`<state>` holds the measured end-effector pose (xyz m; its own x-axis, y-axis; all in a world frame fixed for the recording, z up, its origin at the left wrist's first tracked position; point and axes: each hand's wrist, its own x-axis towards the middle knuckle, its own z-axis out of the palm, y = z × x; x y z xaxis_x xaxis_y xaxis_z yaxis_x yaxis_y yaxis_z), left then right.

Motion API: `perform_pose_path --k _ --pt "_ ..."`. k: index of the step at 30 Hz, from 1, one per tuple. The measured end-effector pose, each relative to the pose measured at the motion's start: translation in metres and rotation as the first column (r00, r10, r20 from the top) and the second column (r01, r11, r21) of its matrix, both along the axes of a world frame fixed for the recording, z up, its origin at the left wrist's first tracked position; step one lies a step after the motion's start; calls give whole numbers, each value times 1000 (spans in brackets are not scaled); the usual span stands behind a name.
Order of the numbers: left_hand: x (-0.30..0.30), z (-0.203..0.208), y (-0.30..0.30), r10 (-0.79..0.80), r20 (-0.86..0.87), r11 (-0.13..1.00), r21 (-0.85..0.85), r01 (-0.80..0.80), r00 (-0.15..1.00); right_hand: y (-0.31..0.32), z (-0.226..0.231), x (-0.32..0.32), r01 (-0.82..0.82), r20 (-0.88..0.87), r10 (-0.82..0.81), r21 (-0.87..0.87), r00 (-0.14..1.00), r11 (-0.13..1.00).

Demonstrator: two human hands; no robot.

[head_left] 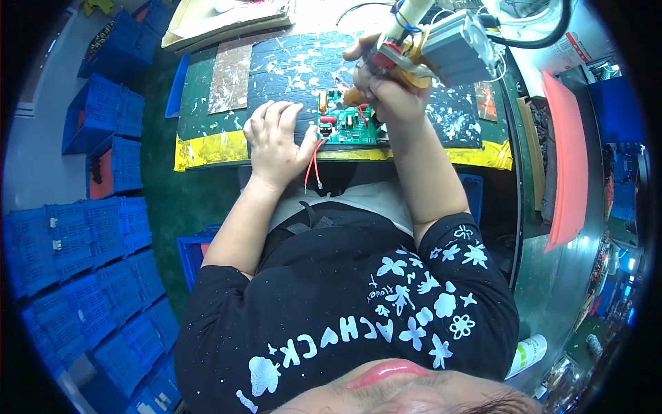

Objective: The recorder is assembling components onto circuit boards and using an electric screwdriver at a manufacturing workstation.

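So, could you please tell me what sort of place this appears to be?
Probably an electronics assembly workshop: a green circuit board with red wires lies on a white-spotted workbench edged with yellow tape, and blue plastic crates stand stacked at the left.

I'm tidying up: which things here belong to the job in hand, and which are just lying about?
Seemingly in the job:
green circuit board with red wires, by the left hand
tool in the right hand
black mat under the board

Seemingly just lying about:
blue crates
pink sheet
white and green container
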<state>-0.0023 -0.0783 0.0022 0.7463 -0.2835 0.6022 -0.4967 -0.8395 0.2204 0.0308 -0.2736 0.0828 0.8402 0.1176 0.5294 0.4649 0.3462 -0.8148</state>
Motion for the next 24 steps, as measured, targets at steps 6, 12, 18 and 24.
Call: perform_pose_path --k 6,12,18,24 --pt "2 0 1 -1 11 1000 -7 1 1000 -6 2 8 91 198 -77 -62 977 994" --pt "2 -1 2 0 11 1000 -14 0 1000 -4 -11 11 130 208 -113 -71 971 989" --pt "0 0 1 -5 3 999 -34 5 1000 0 -1 5 130 161 -118 -70 980 989" --pt "0 1 2 -9 -12 999 -38 8 1000 0 8 -6 -1 -10 1 -33 1000 999"
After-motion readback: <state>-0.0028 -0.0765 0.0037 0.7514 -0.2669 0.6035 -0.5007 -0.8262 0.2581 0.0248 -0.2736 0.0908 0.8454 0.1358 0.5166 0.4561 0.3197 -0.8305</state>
